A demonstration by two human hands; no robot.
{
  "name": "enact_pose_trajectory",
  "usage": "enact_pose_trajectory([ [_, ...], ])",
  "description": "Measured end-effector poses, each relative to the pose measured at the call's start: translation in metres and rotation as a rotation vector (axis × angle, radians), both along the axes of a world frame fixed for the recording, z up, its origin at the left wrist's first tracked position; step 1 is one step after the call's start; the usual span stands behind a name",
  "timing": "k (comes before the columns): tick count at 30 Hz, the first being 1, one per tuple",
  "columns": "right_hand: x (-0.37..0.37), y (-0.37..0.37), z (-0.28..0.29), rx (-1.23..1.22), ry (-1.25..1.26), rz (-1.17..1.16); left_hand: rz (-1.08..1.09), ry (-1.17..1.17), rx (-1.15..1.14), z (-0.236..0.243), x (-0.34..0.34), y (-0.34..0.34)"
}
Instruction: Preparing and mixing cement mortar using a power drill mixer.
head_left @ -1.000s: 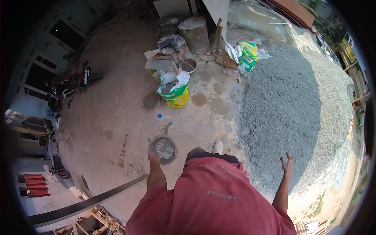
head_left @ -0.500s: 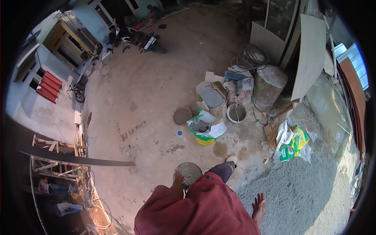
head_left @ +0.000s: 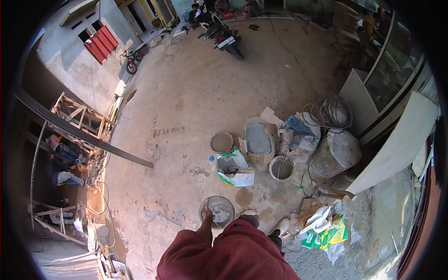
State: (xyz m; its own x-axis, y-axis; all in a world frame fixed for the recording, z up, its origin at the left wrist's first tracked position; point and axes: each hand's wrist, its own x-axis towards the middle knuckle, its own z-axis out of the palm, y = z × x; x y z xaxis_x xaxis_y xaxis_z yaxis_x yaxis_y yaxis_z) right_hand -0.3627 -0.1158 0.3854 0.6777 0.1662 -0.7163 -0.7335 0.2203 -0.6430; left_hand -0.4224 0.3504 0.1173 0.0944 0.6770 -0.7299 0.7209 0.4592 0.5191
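Note:
My left hand [head_left: 207,215] grips the rim of a round, grey bucket [head_left: 222,211] with pale, wet-looking residue inside, low in front of my red shirt. My right hand is hidden or out of the picture. Ahead of me stand an open green-and-white sack [head_left: 227,165] of grey material, a paper sack [head_left: 258,139] of grey powder, a brown tub [head_left: 221,142] and a pale bucket [head_left: 281,168]. Crumpled bags [head_left: 332,229] lie by my feet on the right.
A motorbike [head_left: 226,39] and several seated people [head_left: 221,8] are at the back. A long dark beam [head_left: 88,135] crosses the left. Workers [head_left: 65,170] are among timber framing there. Cable coils [head_left: 333,112], a drum [head_left: 333,154] and a leaning board [head_left: 392,140] line the right.
My view has swung left over the yard, and the gravel pile has mostly left the picture. My right hand, earlier open, has gone from sight. My left hand stays at the bucket.

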Motion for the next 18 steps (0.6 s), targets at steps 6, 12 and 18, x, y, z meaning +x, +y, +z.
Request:
enact_pose_trajectory([
  [6, 0.010, -0.135, 0.025, -0.029, 0.062, 0.137, 0.167, -0.335, -0.123, -0.022, 0.044, -0.092],
  [12, 0.018, -0.233, 0.085, -0.114, 0.288, 0.268, 0.120, -0.404, -0.227, -0.057, 0.092, -0.173],
  [18, 0.102, -0.240, 0.111, -0.130, 0.485, 0.374, 0.197, -0.219, -0.292, -0.134, 0.172, -0.236],
])
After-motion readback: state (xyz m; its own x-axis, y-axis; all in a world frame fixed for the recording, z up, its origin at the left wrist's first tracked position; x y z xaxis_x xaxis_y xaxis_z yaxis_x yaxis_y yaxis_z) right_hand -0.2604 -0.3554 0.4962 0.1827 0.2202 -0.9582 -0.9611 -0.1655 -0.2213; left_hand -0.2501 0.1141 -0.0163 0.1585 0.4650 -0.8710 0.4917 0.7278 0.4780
